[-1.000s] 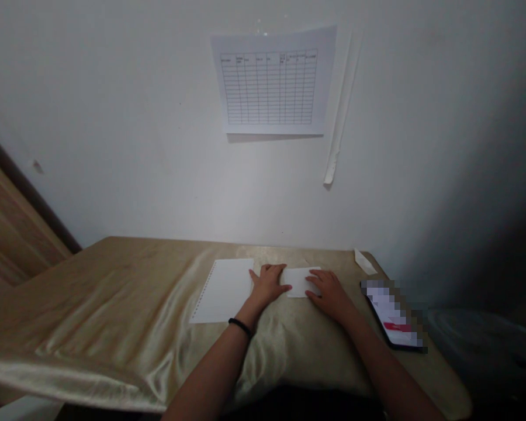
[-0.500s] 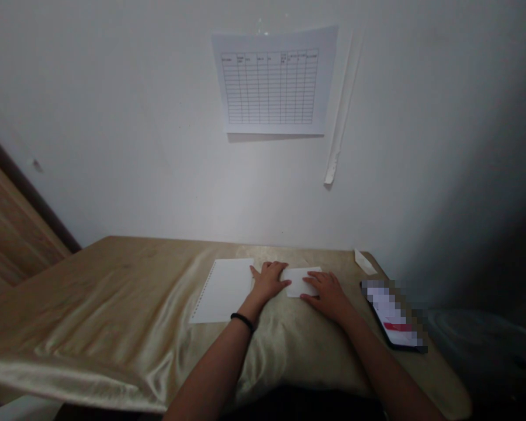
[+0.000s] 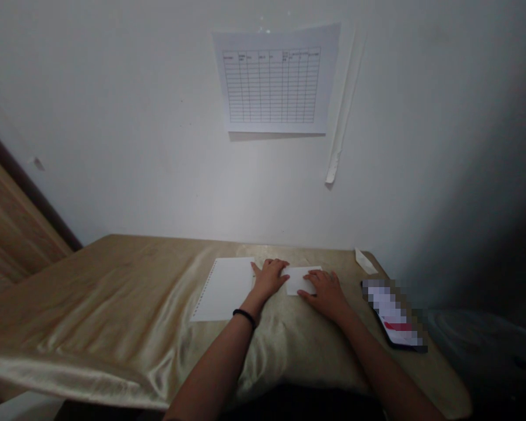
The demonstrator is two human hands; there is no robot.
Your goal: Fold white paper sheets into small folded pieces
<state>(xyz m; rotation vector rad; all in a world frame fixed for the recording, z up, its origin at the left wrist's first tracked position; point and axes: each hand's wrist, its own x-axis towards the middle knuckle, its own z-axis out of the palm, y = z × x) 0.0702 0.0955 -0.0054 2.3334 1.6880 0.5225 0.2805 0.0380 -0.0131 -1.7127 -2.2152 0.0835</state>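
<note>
A small white piece of paper (image 3: 296, 282) lies flat on the cloth-covered table between my hands. My left hand (image 3: 269, 278) rests at its left edge, fingers spread, with the thumb reaching toward a larger sheet. That larger white sheet (image 3: 223, 289), with punched holes down its left side, lies to the left of my left hand. My right hand (image 3: 326, 292) lies over the right part of the small paper, its fingers apart and the fingertips on the paper. A dark band circles my left wrist.
A satiny gold cloth (image 3: 135, 304) with folds covers the table against the wall. At the right lies a phone (image 3: 394, 321) with a blurred screen, and beyond it a white scrap (image 3: 365, 261). A printed grid sheet (image 3: 272, 88) and a white strip (image 3: 344, 111) are on the wall.
Both hands stay almost in place on the small paper. My right thumb has shifted slightly left and up. The view has moved a touch.
</note>
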